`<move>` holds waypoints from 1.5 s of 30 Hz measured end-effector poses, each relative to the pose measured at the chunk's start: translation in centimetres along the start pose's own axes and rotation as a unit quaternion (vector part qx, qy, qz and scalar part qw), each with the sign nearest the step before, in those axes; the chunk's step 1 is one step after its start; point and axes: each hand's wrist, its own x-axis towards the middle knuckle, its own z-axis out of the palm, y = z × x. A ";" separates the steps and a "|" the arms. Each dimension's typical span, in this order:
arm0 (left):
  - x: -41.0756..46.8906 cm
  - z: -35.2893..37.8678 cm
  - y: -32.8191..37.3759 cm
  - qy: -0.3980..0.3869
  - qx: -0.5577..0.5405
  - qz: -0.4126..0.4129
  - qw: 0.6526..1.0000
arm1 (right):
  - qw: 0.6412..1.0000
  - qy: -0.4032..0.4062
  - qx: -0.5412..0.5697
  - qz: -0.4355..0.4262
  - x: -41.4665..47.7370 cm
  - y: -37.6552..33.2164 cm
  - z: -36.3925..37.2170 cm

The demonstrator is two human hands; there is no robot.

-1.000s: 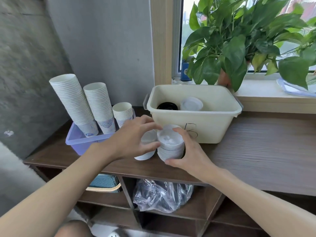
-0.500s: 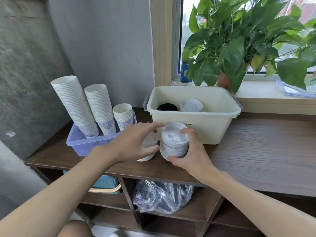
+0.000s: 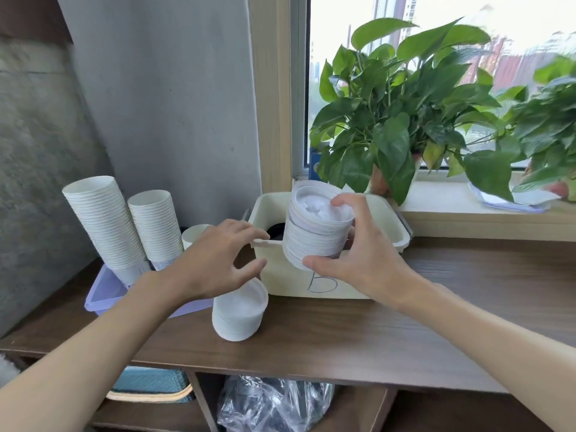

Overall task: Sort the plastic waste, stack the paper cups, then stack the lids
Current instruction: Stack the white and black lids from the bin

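White plastic, round and ridged: a tall stack of lids [image 3: 314,235] sits in the grip of the right hand [image 3: 363,260], thumb under its lower front edge and a finger curled over the top lid; the stack is held in the air, slightly tilted, over the front rim of a cream plastic bin [image 3: 280,283] marked with a hand-drawn B on its front wall; a black round lid [image 3: 276,229] lies inside the bin, partly hidden; the left hand [image 3: 218,263] hovers with fingers spread and holds nothing, its index fingertip close to the held stack, though whether they touch cannot be told; just below that hand a shorter stack of white lids [image 3: 240,313] stands on the dark wooden shelf top [image 3: 405,332], just beside the bin's front left corner; to the left, a lilac plastic tray [image 3: 103,296] holds a tall leaning stack of white paper cups [image 3: 103,226], a second lower cup stack [image 3: 156,226] and a short cup stack [image 3: 193,233] partly behind the left hand; a green leafy pot plant [image 3: 405,126] stands on the windowsill behind the bin; under the shelf top lie a crumpled clear plastic bag [image 3: 274,403] and a teal woven basket [image 3: 149,385]
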 end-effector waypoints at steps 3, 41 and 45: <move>0.2 0.3 -0.3 0.012 0.004 0.013 1.000 | 1.000 0.001 -0.013 -0.013 2.6 -0.3 -1.0; 2.5 2.0 -3.1 0.039 -0.094 -0.036 0.994 | 0.937 -0.339 -0.070 -0.041 12.6 9.3 3.3; 2.5 2.0 -2.8 0.018 -0.100 -0.044 0.994 | 0.941 -0.337 -0.026 -0.025 12.5 9.1 2.7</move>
